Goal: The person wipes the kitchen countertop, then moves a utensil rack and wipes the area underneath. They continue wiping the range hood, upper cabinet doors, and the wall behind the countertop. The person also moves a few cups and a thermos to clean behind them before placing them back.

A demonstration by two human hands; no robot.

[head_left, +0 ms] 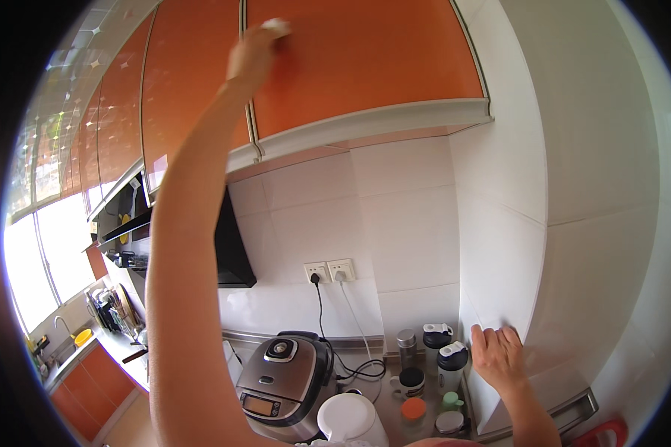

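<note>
My left hand [253,58] is raised high against the orange cabinet doors [363,61]. In its fingers is a small white cloth or wipe [277,26], blurred and pressed near the upper left of the right-hand door. My left forearm crosses in front of the neighbouring door and part of the black range hood [232,246]. Low on the right, my right hand [499,357] rests with bent fingers against the white tiled wall [500,268] by its corner. No object shows in that hand; its fingertips and palm are hidden.
Below stand a rice cooker [285,374], a white lidded container [349,419], shaker bottles [452,366], a steel flask [406,346], a mug [409,383] and an orange-lidded jar [413,410]. Cords run from wall sockets [330,271]. A sink [64,355] lies far left.
</note>
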